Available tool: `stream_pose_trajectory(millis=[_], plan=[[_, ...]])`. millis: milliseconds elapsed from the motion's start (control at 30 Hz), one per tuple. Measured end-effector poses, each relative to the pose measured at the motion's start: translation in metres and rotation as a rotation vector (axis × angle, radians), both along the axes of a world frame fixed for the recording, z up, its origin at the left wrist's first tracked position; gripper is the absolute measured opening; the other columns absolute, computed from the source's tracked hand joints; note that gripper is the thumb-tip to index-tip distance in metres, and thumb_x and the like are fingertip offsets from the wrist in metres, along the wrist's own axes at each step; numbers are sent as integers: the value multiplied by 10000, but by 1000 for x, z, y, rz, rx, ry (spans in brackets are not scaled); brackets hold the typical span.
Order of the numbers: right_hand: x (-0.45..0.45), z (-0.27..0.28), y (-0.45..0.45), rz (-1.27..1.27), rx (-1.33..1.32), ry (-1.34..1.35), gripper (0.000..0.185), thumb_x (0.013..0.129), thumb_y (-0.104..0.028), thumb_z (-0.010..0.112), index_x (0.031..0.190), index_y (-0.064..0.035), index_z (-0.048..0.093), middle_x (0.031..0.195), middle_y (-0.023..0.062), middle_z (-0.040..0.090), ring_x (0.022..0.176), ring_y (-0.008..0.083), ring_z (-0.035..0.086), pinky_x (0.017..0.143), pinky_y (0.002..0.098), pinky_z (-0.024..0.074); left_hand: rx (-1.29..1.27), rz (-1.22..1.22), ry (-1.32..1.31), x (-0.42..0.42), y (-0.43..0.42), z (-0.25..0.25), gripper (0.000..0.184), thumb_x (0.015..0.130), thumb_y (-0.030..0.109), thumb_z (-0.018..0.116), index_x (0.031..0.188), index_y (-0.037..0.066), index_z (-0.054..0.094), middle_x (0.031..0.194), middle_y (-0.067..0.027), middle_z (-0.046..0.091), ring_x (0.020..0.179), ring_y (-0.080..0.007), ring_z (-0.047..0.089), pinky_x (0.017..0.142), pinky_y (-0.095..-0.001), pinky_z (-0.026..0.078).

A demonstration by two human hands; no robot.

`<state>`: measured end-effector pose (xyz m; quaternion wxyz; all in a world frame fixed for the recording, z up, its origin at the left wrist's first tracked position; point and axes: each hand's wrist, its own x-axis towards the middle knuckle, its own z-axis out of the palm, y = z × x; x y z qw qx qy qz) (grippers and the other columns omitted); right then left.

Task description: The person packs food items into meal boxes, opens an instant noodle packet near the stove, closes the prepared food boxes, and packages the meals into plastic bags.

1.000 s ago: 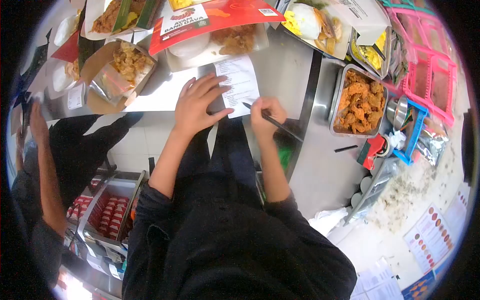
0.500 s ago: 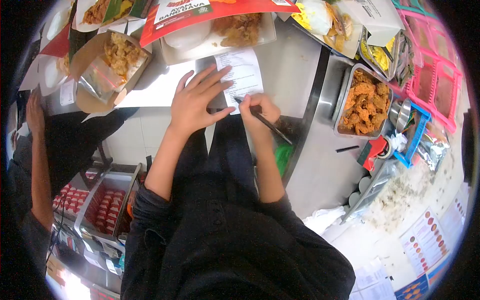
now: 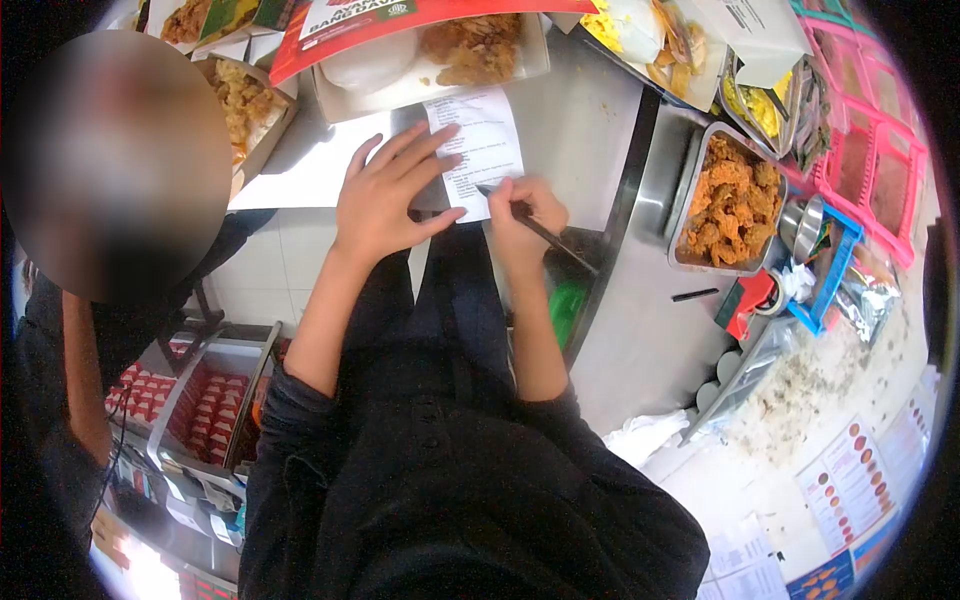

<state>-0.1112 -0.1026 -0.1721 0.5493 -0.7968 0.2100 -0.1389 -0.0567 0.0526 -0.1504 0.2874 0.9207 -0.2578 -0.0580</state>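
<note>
A long printed receipt (image 3: 490,135) lies on the metal table (image 3: 590,140) near its front edge. My left hand (image 3: 390,200) is spread flat, its fingertips over the receipt's left edge. In my right hand (image 3: 528,212) is a black pen (image 3: 545,235), its tip touching the lower part of the paper. Just beyond the receipt stands an open food box (image 3: 400,95) with rice and fried chicken, its red printed lid (image 3: 440,18) raised.
A metal tray of fried chicken (image 3: 672,235) stands on the right counter beside pink baskets (image 3: 865,180), a blue rack (image 3: 838,270) and a capped black pen (image 3: 695,295). More food boxes line the back. At the left a co-worker (image 3: 85,370) leans in, and a crate of red packs (image 3: 215,415) sits below.
The co-worker's head has come into view at the left, covering some of the boxes. My pen hand has shifted slightly at the receipt. My left hand stays spread.
</note>
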Motion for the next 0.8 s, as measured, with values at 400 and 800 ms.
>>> stream_pose_trajectory(millis=[400, 800], plan=[[-3, 5, -13, -55, 129, -57, 173, 769, -68, 582, 645, -28, 468, 595, 46, 502, 526, 102, 459, 507, 242, 369, -24, -12, 11, -1, 0, 5, 416, 645, 402, 670, 991, 181, 602, 1269, 57, 466, 1188, -173, 407, 981, -416, 274], [40, 74, -77, 215, -524, 462, 323, 765, -283, 569, 899, 3, 502, 791, 234, 581, 807, 403, 563, 722, 466, 438, -157, -64, 58, 3, 7, 16, 286, 698, 279, 638, 926, 108, 617, 1185, -66, 521, 1114, -267, 454, 917, -430, 335]])
